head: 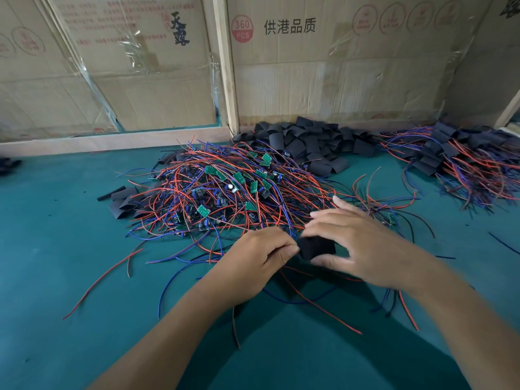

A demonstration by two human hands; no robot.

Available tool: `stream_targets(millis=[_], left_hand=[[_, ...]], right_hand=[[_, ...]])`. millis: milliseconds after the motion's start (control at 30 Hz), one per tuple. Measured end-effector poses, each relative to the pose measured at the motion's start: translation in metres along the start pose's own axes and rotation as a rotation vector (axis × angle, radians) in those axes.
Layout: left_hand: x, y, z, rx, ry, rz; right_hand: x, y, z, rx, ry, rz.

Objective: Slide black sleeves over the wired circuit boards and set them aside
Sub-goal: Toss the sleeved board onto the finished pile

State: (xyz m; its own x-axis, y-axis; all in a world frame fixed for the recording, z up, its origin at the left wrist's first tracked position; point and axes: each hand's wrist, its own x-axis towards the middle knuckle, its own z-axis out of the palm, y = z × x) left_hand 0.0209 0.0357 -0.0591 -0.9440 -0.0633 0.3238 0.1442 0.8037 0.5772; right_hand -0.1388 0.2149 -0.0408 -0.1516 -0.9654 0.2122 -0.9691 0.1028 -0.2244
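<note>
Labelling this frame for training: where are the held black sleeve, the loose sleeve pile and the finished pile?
Held black sleeve (317, 247), head view, its middle.
Loose sleeve pile (306, 143), head view, centre.
Finished pile (461, 161), head view, sleeved middle.

Green surface (56, 263), matte, runs the full width of the view. Cardboard boxes (337, 80) stand along its far edge, forming a back wall. Right box bears a red round stamp (242, 28) reading "360 PCS" and black Chinese print beside it. Left box carries black brush-style characters and faint red text under clear tape (92, 80), which is wrinkled and peeling. A pale wooden post (225, 66) stands upright between the boxes; a wooden rail (112, 140) lies along the base at left.
</note>
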Motion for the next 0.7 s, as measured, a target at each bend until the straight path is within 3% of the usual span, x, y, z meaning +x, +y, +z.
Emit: stream_targets(millis=[100, 200, 467, 700], left_hand=[[-0.001, -0.008, -0.018, 0.166, 0.03, 0.01], [-0.008, -0.022, -0.051, 0.165, 0.081, -0.103], [-0.017, -0.033, -0.069, 0.309, -0.238, -0.182], [-0.015, -0.041, -0.064, 0.376, -0.228, -0.187]], right_hand=[[0.002, -0.007, 0.006, -0.074, -0.038, 0.014], [0.005, -0.012, 0.009, -0.085, -0.044, 0.038], [0.009, -0.023, 0.019, -0.101, -0.018, 0.108], [0.013, -0.029, 0.021, -0.085, 0.006, 0.123]])
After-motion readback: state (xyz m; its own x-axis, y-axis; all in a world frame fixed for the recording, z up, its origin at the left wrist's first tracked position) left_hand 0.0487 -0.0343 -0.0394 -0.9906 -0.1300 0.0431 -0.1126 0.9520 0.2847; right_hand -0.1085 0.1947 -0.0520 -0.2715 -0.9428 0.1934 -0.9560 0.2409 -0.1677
